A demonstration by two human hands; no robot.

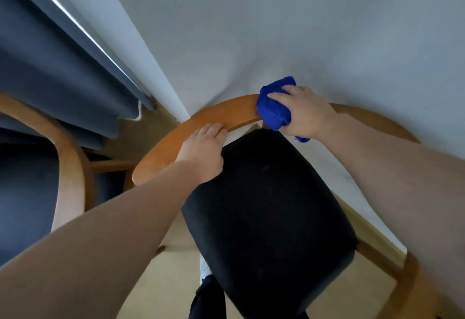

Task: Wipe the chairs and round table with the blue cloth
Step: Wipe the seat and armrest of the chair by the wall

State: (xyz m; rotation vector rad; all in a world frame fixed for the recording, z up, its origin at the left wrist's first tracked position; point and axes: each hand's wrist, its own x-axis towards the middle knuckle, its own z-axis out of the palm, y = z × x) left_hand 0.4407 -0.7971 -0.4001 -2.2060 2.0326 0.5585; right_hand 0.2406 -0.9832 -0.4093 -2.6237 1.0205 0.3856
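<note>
A dark blue curtain [50, 54] hangs left of a pale wall [276, 29], above a light floor [161, 281].

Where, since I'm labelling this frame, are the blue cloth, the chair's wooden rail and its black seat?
blue cloth [271, 115]: head view, bunched left side.
wooden rail [239, 111]: head view, bare top left of the cloth.
black seat [266, 205]: head view, cushion's middle.

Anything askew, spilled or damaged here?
Nothing stands out. The right hand grips the blue cloth on the chair's wooden back rail, the left hand rests on that rail, and the black seat looks intact.
</note>
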